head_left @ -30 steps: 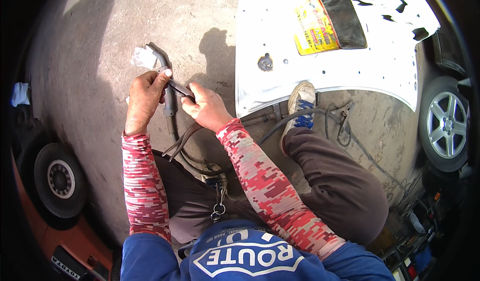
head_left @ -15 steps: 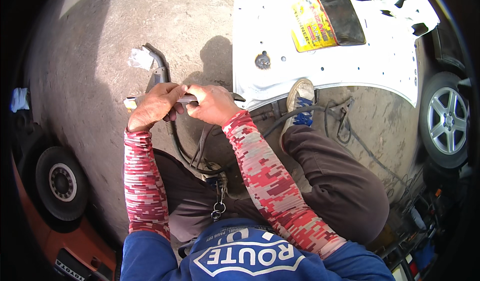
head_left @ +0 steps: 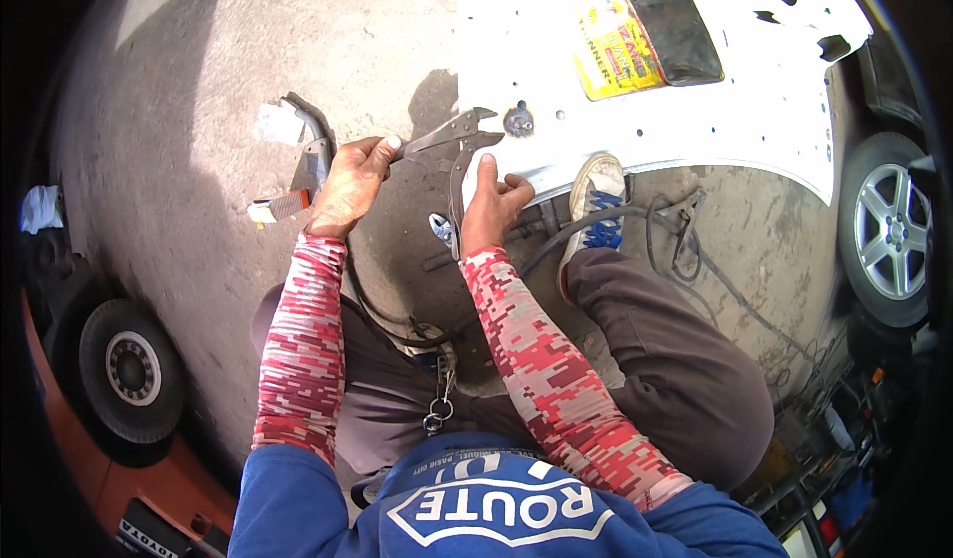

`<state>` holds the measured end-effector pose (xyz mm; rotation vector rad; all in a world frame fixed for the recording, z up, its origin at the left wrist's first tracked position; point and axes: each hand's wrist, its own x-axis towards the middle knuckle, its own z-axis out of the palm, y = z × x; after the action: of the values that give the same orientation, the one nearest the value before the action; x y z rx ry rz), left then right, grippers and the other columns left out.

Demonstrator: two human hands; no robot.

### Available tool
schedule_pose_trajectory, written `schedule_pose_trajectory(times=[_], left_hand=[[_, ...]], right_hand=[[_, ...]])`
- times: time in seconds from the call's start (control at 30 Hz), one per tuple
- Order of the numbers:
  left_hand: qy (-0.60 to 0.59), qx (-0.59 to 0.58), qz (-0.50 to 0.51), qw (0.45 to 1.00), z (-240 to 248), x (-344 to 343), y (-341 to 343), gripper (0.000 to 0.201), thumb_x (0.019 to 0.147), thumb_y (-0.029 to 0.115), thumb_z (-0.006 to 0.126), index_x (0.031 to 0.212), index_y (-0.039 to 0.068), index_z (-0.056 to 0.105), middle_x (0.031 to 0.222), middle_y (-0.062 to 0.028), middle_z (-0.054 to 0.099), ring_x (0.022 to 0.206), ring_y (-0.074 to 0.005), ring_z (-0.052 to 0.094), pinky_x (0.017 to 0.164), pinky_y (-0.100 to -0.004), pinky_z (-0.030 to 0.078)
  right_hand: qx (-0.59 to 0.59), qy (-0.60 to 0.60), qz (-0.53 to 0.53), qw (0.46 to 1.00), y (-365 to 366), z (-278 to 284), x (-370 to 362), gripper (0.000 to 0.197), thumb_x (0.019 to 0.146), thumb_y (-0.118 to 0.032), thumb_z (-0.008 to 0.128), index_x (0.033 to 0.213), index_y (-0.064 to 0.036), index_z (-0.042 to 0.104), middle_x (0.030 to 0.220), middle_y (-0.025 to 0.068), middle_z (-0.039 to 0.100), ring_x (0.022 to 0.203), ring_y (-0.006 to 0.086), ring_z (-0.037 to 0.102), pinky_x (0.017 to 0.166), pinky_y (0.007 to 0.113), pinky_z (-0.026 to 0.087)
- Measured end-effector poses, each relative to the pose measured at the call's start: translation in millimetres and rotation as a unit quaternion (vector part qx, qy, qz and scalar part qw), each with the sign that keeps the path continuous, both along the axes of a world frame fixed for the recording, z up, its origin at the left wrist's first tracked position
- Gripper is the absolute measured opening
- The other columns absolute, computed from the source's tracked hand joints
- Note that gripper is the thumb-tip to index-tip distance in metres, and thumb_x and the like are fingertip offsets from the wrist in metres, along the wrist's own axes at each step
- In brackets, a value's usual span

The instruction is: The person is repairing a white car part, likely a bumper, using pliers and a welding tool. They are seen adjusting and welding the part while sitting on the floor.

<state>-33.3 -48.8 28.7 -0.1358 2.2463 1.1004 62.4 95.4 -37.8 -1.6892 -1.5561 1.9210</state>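
Note:
A pair of locking pliers (head_left: 442, 143) is spread wide between my hands, its jaws apart just left of a scorched hole (head_left: 519, 121) in the white metal panel (head_left: 615, 136). My left hand (head_left: 349, 183) grips the end of one handle, thumb on top. The other handle runs down along the palm side of my right hand (head_left: 489, 206), whose fingers curl partly out of sight while its thumb points up. Beside my left hand, a grey welding torch (head_left: 317, 151) lies on the floor. A small orange and white box (head_left: 279, 207) sits near it.
On the panel rests a yellow and black thinner can (head_left: 620, 47). A cable with a metal clamp (head_left: 683, 222) crosses the floor by my shoe (head_left: 598, 191). A wheel (head_left: 886, 232) stands at the right, and an orange vehicle (head_left: 149, 488) at the lower left. White plastic (head_left: 279, 123) lies beyond the torch.
My hands, close together before, have moved apart and rightward. The pliers have swung open, with their jaws now near the panel's edge. The orange box has come into fuller view.

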Motion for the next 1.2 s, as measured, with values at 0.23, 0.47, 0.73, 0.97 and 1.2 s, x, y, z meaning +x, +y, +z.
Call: schedule_pose_trajectory(times=[0.23,0.47,0.73,0.97,1.2], left_hand=[[0.013,0.064,0.006,0.998,-29,0,18,0.041,0.108,0.035,0.059,0.096,-0.003,0.07,0.07,-0.0003,0.054,0.067,-0.0115,0.046,0.063,-0.0315,0.042],[-0.035,0.078,0.019,0.996,-39,4,31,0.037,0.109,0.033,0.058,0.1,0.0,0.07,0.073,-0.0021,0.058,0.068,-0.0121,0.051,0.065,-0.0327,0.045],[-0.068,0.054,-0.035,0.996,-39,10,35,0.038,0.11,0.029,0.055,0.131,0.0,0.069,0.085,-0.0056,0.066,0.079,-0.0136,0.06,0.074,-0.0324,0.051],[-0.141,0.119,-0.043,0.982,-38,25,38,0.033,0.111,0.024,0.054,0.135,0.006,0.067,0.091,0.0,0.064,0.079,-0.0088,0.056,0.069,-0.0262,0.048],[-0.171,0.113,-0.107,0.973,-45,25,40,0.033,0.108,0.018,0.056,0.134,-0.002,0.06,0.103,-0.0065,0.067,0.084,-0.0128,0.059,0.078,-0.0314,0.052]], right_hand=[[-0.435,0.107,0.187,0.874,24,-12,11,0.081,0.101,-0.068,0.056,0.156,-0.0111,0.04,0.145,0.0116,0.058,0.122,0.0314,0.061,0.1,0.049,0.047],[-0.429,0.145,0.137,0.881,32,-21,8,0.065,0.108,-0.065,0.041,0.158,-0.0231,0.042,0.155,0.0029,0.056,0.124,0.0237,0.061,0.1,0.045,0.045],[-0.437,0.137,0.046,0.888,28,-25,-1,0.06,0.109,-0.064,0.041,0.156,-0.0272,0.043,0.15,-0.0029,0.055,0.121,0.0217,0.062,0.105,0.045,0.041],[-0.471,0.236,-0.045,0.849,17,-40,-18,0.066,0.106,-0.053,0.059,0.16,-0.0244,0.034,0.161,0.0002,0.046,0.112,0.0244,0.064,0.07,0.039,0.051],[-0.451,0.156,-0.017,0.879,28,-45,-12,0.048,0.099,-0.041,0.075,0.134,-0.0142,0.057,0.111,0.0077,0.067,0.089,0.024,0.067,0.07,0.043,0.056]])
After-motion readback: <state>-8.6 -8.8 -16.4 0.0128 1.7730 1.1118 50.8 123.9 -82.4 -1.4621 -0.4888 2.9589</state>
